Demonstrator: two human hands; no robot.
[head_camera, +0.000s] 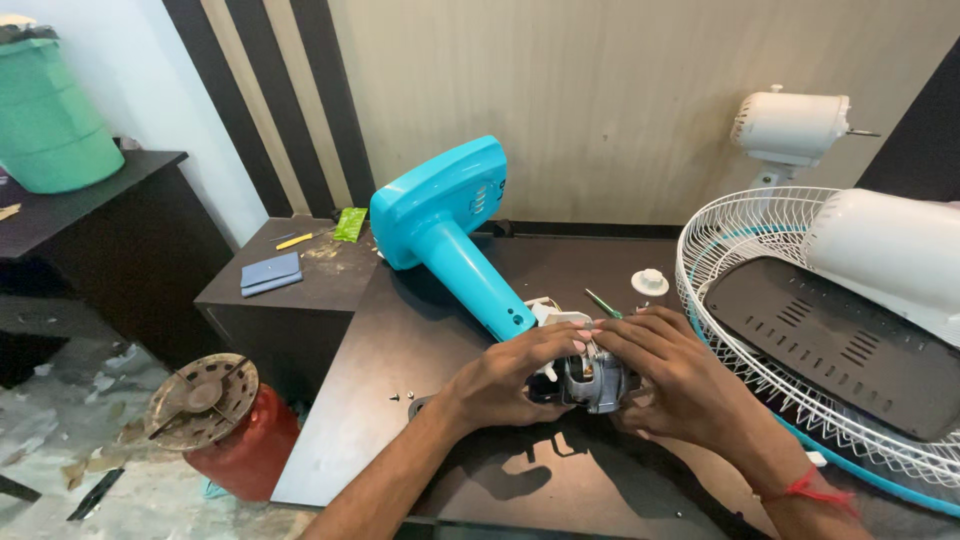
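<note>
Both my hands close around a small grey metal fan motor (592, 381) held just above the dark table (400, 340). My left hand (515, 375) grips its left side, my right hand (665, 375) wraps its right side and top. A turquoise fan stand with a flat base (450, 225) lies tilted on the table just behind the motor, white wires and plastic at its lower end. A green-handled screwdriver (603, 303) shows behind my fingers.
A white wire fan guard (740, 225) holding a black panel (835, 345) lies at right, with white fan housings (790, 125) behind. A white knob (650, 281) and small screws (400, 396) sit on the table. A red cylinder (240, 445) stands on the floor, a green bucket (50, 115) at far left.
</note>
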